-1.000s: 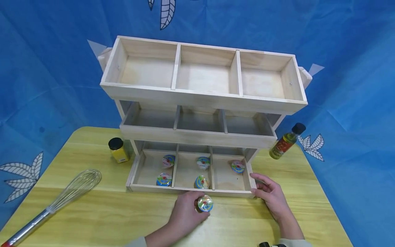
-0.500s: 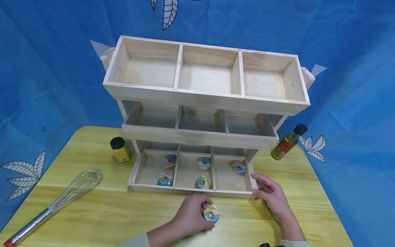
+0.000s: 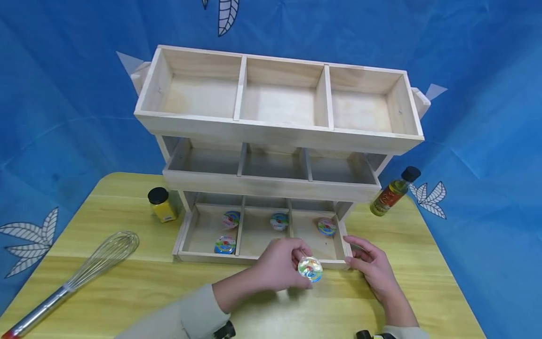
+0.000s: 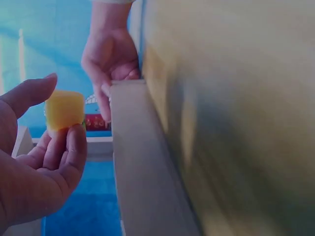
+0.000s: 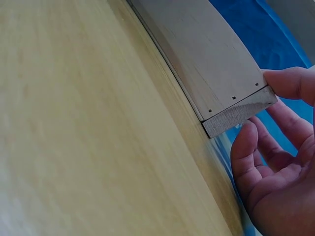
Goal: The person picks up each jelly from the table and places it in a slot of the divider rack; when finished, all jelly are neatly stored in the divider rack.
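My left hand (image 3: 279, 266) grips a small jelly cup (image 3: 310, 269) with a printed foil lid, in front of the bottom tray's right compartment. From the left wrist view, the cup's body looks yellow (image 4: 65, 110), held between thumb and fingers. A three-tier wooden rack (image 3: 279, 133) stands on the table. At the bottom tray's right front corner (image 5: 241, 110), my right hand (image 3: 372, 268) holds on with thumb and forefinger. Other jelly cups lie in the bottom tray: two in the left compartment (image 3: 225, 245), one at the back of the middle (image 3: 279, 221), one in the right (image 3: 327, 227). My left hand covers the middle compartment's front.
A yellow jar (image 3: 163, 205) with a black lid stands left of the rack. The whisk (image 3: 99, 263) lies on the table's left side. To the right of the rack is an oil bottle (image 3: 389, 195). A blue cloth (image 3: 63, 94) hangs behind the table.
My left hand has carried the jelly cup to the right, first dipping nearer me and then rising again. It now hides the middle compartment's front cup. My right hand stays at the corner.
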The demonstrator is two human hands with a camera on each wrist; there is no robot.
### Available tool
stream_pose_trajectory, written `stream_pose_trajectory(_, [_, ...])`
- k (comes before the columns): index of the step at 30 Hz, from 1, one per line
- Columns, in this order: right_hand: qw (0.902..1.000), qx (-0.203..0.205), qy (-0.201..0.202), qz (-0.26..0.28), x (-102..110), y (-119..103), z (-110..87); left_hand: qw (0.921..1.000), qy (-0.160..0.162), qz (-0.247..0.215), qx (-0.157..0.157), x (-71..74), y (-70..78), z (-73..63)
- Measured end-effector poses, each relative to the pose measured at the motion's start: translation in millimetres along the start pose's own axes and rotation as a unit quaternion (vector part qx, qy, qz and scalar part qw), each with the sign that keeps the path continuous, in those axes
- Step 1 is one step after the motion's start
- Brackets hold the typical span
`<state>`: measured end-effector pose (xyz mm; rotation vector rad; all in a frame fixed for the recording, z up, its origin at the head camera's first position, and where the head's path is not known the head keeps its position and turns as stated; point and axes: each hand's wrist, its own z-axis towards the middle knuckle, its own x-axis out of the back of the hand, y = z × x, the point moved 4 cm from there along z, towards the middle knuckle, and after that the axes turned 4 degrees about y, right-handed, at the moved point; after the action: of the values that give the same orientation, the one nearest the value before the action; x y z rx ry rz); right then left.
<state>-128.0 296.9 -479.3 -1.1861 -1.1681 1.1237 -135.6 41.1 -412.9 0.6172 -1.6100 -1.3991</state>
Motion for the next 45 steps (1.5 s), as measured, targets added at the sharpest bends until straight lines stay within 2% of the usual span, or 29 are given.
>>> stream_pose_trajectory(3, [1.0,0.005,0.002,-0.003,0,0,1.2,0.9997,0.016,-0.02,0.006,0.8,2.4,17.0])
stream_pose_trajectory(6, [1.0,0.006,-0.002,0.001,-1,0,1.6,0.9993,0.036,-0.011,0.008,-0.8,-0.1,32.4])
stream_pose_trajectory(10, [0.9999,0.008,-0.006,0.005,-1,0,2.0,0.9982,0.056,0.018,0.011,-7.4,-9.3,51.8])
stream_pose_trajectory(14, [1.0,0.006,-0.005,0.004,-1,0,2.0,0.9959,0.066,0.055,0.029,-14.6,-18.1,67.8])
stream_pose_trajectory(20, [1.0,0.001,-0.003,0.005,-1,0,1.3,0.9852,0.068,0.144,0.063,-24.5,-25.6,84.1])
stream_pose_trajectory(24, [1.0,0.003,-0.002,0.002,-1,0,1.6,0.9794,0.053,0.182,0.068,-31.5,-28.7,89.9])
stream_pose_trajectory(27, [1.0,0.005,-0.003,0.003,-1,0,2.1,0.9749,0.034,0.212,0.058,-35.4,-28.8,91.9])
stream_pose_trajectory(31, [0.9999,0.005,-0.004,0.008,0,0,2.5,0.964,0.006,0.264,0.033,-38.5,-26.6,93.5])
stream_pose_trajectory(35, [0.9999,0.004,-0.004,0.012,1,0,2.5,0.9553,-0.013,0.295,0.021,-40.0,-25.9,94.9])
stream_pose_trajectory(41, [1.0,0.001,-0.001,0.009,1,1,2.6,0.9572,-0.033,0.286,0.028,-42.9,-28.1,97.4])
stream_pose_trajectory(45, [1.0,0.001,-0.002,0.008,1,1,2.2,0.9586,-0.047,0.281,0.013,-44.8,-28.5,98.3])
